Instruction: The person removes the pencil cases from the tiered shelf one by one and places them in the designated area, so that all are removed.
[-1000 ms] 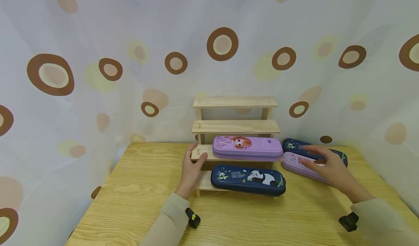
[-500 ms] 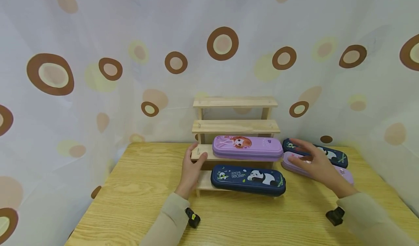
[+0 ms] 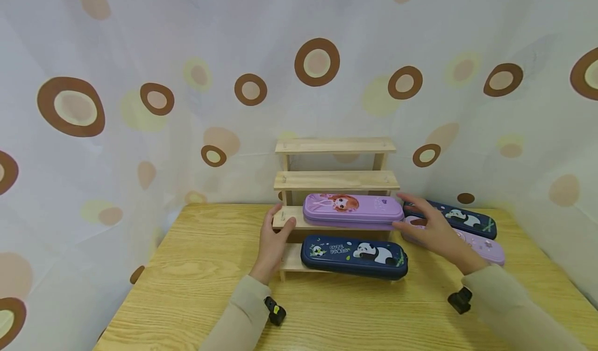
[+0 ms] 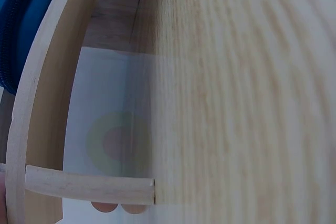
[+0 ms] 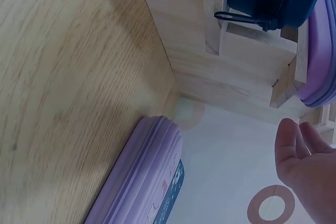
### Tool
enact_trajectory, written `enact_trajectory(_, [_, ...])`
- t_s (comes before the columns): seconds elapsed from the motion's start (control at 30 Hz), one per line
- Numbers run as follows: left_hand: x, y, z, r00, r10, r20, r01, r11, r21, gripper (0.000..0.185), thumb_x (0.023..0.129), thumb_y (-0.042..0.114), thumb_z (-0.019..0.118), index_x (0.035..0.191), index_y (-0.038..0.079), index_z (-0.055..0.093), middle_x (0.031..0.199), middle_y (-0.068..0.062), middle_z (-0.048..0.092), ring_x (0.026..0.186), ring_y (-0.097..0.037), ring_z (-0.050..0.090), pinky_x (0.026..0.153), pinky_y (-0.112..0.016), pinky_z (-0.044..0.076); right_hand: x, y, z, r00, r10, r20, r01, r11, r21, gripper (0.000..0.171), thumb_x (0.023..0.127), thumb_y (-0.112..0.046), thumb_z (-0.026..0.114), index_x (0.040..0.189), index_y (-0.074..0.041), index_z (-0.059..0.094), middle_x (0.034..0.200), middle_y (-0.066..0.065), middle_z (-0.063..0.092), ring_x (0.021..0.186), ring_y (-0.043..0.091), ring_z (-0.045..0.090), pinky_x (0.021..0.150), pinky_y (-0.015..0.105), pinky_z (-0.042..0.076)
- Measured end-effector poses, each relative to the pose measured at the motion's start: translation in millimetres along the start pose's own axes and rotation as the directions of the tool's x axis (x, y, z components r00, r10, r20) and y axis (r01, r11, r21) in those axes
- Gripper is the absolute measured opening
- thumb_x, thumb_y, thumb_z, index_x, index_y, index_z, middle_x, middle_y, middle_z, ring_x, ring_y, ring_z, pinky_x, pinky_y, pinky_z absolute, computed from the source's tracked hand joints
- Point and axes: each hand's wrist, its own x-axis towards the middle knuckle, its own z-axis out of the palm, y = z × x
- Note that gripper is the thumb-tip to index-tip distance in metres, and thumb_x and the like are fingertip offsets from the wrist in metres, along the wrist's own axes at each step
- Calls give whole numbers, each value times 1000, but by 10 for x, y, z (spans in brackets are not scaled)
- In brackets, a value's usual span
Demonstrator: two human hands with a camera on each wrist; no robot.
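4 pencil cases: purple case (image 3: 369,211) & navy case (image 3: 354,258) on wooden stand (image 3: 336,180), lilac case (image 3: 488,245) & dark case (image 3: 469,220) on table (image 3: 210,247) at right. R hand (image 3: 436,233) spread by purple's right end; L hand (image 3: 271,244) spread at stand's left end. Both shelved cases overhang right; a careless nudge could prob. topple 1. Navy reads "CUTE PANDA"; purple's print illegible.

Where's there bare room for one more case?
The top two shelves are bare, as is the table left of the left hand. The lower shelves carry a purple case and a navy case. Right of the stand is crowded: a second purple case and second navy case lie near the right hand.
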Motion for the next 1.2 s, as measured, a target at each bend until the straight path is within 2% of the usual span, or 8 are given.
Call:
enact_trajectory(0.2, [-5,8,-2,1000,-4,-2,4,1000,5,58,98,18,64,150,9,39,156,-17,31,144,-33,26,116,-50,22,69,-7,69,1000,-3,11,3,1000,-1,73,94,-25,71,155,-20,32,153,20,33,129,47,42,97,64,42])
enact_trajectory(0.47, [-2,4,-1,1000,3,0,-3,1000,-2,59,97,17,64,149,7,39,155,-17,32,143,-33,28,116,-49,23,136,-35,162,999,33,14,-33,999,-25,80,92,-32,72,157,-26,27,158,19,24,137,45,30,98,66,40])
enact_trajectory(0.7, [2,-5,-2,1000,15,-3,-15,1000,-9,60,97,17,65,149,5,38,153,-18,34,141,-32,30,115,-48,26,181,-72,226,997,50,51,-50,999,-13,86,91,-35,73,159,-31,20,160,20,18,141,49,21,106,70,24])
enact_trajectory(0.8, [-1,6,4,1000,15,-4,-15,1000,-4,59,97,17,64,149,5,38,153,-18,33,141,-32,30,115,-48,25,185,-81,245,996,71,62,-69,997,-23,88,91,-38,72,159,-33,17,160,21,17,141,50,19,106,72,21])
enact_trajectory(1.07, [-11,12,7,1000,17,-2,-17,1000,-2,60,97,17,64,149,5,38,153,-18,34,141,-32,30,115,-48,25,163,-84,259,993,97,73,-92,994,-64,89,91,-42,71,159,-35,13,159,23,20,140,52,22,106,71,23])
enact_trajectory(1.2, [3,-13,4,1000,14,-4,-14,1000,-16,60,97,16,64,149,5,38,153,-18,34,141,-32,30,115,-48,26,145,-92,248,995,83,52,-77,990,-118,89,89,-43,72,159,-31,19,153,25,31,136,51,29,105,70,26])
